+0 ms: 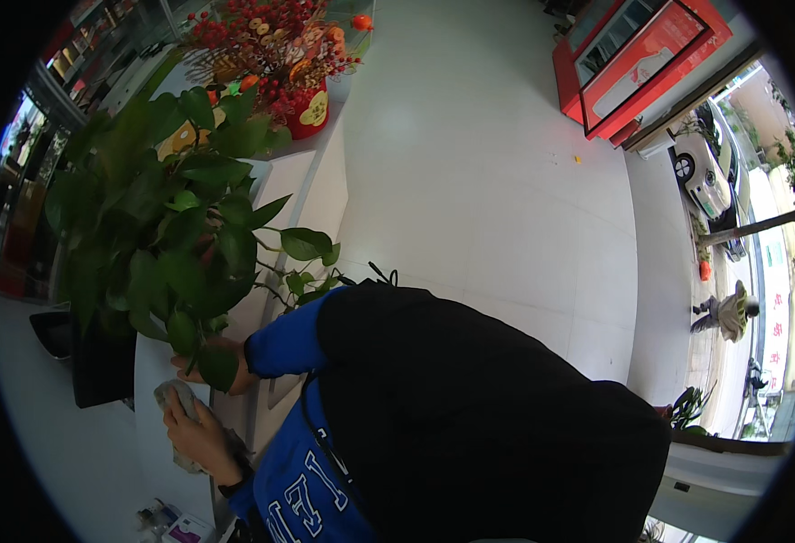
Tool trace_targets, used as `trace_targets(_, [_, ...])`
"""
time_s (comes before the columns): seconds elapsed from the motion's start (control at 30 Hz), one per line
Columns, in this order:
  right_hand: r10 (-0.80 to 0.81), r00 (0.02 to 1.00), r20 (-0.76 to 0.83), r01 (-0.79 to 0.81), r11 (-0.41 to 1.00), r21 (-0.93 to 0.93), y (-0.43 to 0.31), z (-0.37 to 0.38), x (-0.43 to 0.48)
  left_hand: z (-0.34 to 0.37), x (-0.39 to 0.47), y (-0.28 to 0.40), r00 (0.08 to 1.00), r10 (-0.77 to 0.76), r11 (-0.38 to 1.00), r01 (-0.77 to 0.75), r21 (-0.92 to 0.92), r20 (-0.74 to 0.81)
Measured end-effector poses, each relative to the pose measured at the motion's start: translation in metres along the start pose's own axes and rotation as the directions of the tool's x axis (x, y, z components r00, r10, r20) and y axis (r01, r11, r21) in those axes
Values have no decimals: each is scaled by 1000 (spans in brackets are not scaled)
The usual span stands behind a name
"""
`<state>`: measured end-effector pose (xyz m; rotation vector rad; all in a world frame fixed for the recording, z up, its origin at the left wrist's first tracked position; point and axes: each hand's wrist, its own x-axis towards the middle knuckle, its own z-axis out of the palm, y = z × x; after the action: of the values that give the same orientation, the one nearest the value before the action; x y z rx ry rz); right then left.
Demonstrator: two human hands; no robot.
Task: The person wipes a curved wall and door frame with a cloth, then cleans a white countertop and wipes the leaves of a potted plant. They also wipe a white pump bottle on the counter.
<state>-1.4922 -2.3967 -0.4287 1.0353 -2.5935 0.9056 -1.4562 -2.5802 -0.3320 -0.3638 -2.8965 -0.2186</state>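
Observation:
My left hand (197, 438), with a dark band at the wrist, presses on a crumpled greyish cloth (187, 461) on the white counter top (156, 421). Just above it in the picture is my right hand (234, 383), partly covered by leaves of a large green potted plant (187, 251). Some of its fingers show beside a hanging leaf, near the counter; whether they hold anything is hidden. The plant's pot is mostly hidden by leaves. A black screen or panel (102, 360) stands left of my hands.
A red pot (309, 112) with red berry decorations stands on the counter beyond the plant. Small bottles (156, 516) and a white box (187, 529) are at the lower left. A red drinks fridge (649, 64) stands across the floor. Outside, a person (730, 312) is near parked cars.

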Motion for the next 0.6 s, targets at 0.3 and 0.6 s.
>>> trace_targets(0.3, [-35, 995, -93, -7, 908, -420, -16, -26, -5, -5, 7, -44, 979, -20, 997, 36, 75, -201])
trace_targets(0.6, [-23, 998, 55, 30, 991, -132, -41, -74, -5, -11, -2, -28, 972, -186, 979, 171, -108, -146])
